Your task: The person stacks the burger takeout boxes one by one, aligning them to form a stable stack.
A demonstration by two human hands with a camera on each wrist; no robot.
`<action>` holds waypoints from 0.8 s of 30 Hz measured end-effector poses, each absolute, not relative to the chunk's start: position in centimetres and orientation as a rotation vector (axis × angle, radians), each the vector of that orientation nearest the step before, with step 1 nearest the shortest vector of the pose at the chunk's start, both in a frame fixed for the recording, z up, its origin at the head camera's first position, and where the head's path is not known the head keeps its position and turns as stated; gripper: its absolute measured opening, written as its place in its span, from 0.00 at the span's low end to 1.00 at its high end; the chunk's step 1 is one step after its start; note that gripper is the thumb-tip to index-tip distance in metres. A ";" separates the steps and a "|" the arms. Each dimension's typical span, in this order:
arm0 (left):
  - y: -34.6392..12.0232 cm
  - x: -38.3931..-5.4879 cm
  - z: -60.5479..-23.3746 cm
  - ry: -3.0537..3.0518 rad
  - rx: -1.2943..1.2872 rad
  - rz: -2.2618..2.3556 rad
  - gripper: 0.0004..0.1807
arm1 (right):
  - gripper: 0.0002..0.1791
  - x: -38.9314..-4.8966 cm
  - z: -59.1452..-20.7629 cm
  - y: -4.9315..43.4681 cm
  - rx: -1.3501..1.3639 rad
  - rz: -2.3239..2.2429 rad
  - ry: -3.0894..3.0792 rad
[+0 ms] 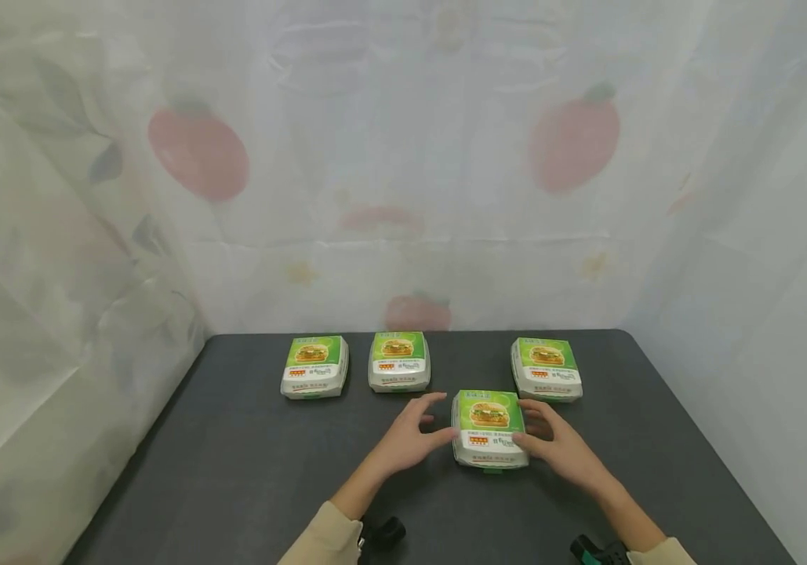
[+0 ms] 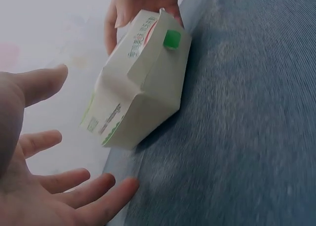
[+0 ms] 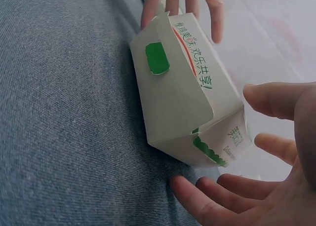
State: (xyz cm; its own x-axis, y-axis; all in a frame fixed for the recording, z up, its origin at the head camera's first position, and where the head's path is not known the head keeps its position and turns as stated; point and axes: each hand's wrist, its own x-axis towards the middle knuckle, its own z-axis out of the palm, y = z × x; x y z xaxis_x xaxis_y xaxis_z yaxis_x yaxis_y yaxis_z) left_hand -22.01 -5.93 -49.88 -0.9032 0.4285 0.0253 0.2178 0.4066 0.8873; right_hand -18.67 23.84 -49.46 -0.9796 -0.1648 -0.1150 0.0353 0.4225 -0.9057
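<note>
One green-and-white, burger-printed box (image 1: 490, 431)

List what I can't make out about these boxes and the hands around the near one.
- Head view: the inside of the near box, hidden because it is shut; its underside, hidden by the table.
- Head view: fine print on the three far boxes, too small.
- Left wrist view: part of the left hand, cut off by the left and bottom edges.
- Right wrist view: part of the right hand, cut off by the right and bottom edges.
</note>
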 end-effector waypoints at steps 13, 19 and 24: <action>-3.6 -22.6 -51.4 2.254 0.572 1.575 0.44 | 0.38 -19.1 -50.5 23.5 -0.139 -1.752 2.343; -4.1 -22.5 -51.3 2.273 0.596 1.564 0.43 | 0.39 -19.1 -50.2 23.0 -0.163 -1.769 2.304; -5.2 -22.3 -51.0 2.287 0.595 1.560 0.43 | 0.39 -19.3 -49.9 22.1 -0.221 -1.755 2.297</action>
